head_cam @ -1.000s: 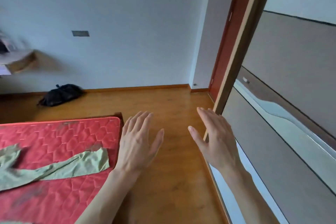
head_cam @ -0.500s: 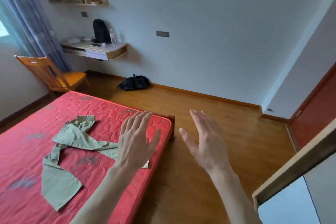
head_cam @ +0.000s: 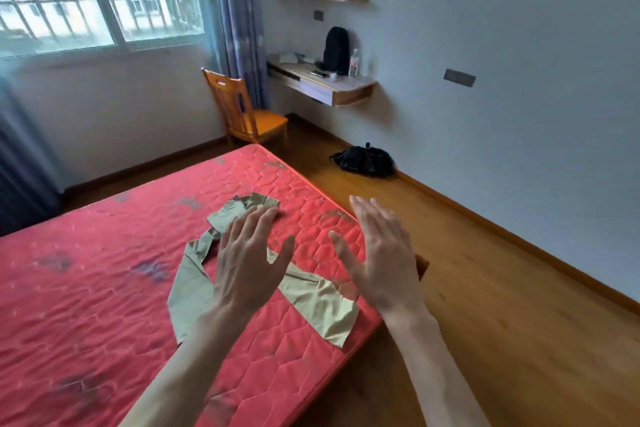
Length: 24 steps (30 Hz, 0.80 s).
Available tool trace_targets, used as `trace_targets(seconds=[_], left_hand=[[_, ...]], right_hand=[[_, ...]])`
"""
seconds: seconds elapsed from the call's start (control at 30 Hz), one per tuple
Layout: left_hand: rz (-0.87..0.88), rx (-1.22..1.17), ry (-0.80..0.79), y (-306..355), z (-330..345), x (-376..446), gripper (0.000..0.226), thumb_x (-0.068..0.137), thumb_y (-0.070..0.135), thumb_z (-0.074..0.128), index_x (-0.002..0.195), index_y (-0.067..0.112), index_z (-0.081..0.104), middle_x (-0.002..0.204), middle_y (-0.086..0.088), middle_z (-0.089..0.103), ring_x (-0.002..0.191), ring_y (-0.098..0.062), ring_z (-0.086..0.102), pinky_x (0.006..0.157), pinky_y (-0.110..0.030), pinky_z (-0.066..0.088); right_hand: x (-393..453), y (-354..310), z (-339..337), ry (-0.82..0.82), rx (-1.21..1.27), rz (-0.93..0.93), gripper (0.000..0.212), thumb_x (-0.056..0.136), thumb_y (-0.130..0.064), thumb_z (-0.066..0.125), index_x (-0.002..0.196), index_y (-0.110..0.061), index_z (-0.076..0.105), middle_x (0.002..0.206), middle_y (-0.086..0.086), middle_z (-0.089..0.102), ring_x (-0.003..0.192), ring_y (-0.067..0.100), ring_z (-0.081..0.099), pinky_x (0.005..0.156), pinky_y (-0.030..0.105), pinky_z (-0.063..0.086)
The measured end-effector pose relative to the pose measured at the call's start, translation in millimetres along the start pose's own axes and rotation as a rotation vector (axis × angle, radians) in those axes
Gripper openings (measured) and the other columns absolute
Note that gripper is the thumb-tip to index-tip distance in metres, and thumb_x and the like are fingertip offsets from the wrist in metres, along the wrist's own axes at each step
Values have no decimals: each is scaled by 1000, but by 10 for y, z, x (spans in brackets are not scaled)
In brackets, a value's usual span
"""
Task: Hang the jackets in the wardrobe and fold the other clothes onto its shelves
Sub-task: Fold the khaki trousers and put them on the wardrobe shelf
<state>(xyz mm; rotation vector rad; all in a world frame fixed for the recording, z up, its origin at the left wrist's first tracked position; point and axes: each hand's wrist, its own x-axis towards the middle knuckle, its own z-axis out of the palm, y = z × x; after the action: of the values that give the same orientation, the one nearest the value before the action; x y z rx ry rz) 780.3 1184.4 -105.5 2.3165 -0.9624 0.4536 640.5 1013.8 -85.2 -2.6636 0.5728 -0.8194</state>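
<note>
Hands out front, both w/ fingers straight, holding nothing. Left hand [head_cam: 250, 256] hovers over the olive-green garment [head_cam: 311, 298], which lies crumpled and spread on the red mattress [head_cam: 104, 288] near its right corner. Right hand [head_cam: 381, 256] is above the mattress edge, palm turned inward. Can't tell if either touches the fabric. Beyond: orange chair [head_cam: 247, 111], wall desk [head_cam: 325, 83] w/ 1 bottle [head_cam: 353, 62], black bag [head_cam: 365, 161] on wood floor.
</note>
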Motion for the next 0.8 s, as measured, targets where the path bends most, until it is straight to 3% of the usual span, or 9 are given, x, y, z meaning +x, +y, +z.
trace_targets(seconds=[0.4,0.53,0.8], left_hand=[[-123,58,124,-1040,326,1256,60,97,54,49,142,15,57,144,-5,60,139,-27,49,114,-48,39],[-155,57,128,-1285,484,1586,59,97,54,48,141,15,57,143,-7,61,137,-28,52,112,-51,41],[-238,78,114,-1854,808,2083,61,98,56,46,140,14,59,143,-6,61,138,-27,51,113,-49,40]], right_hand=[[1564,-191,1011,-70,62,-176,76,102,-75,30,160,-25,35,162,-10,40,156,6,19,129,32,9],[1913,-269,1308,-110,85,-191,74,103,-73,31,160,-27,34,163,-10,39,156,7,22,129,40,16],[2694,-298,2015,-134,100,-183,72,104,-70,31,159,-24,36,161,-5,43,153,13,31,128,40,20]])
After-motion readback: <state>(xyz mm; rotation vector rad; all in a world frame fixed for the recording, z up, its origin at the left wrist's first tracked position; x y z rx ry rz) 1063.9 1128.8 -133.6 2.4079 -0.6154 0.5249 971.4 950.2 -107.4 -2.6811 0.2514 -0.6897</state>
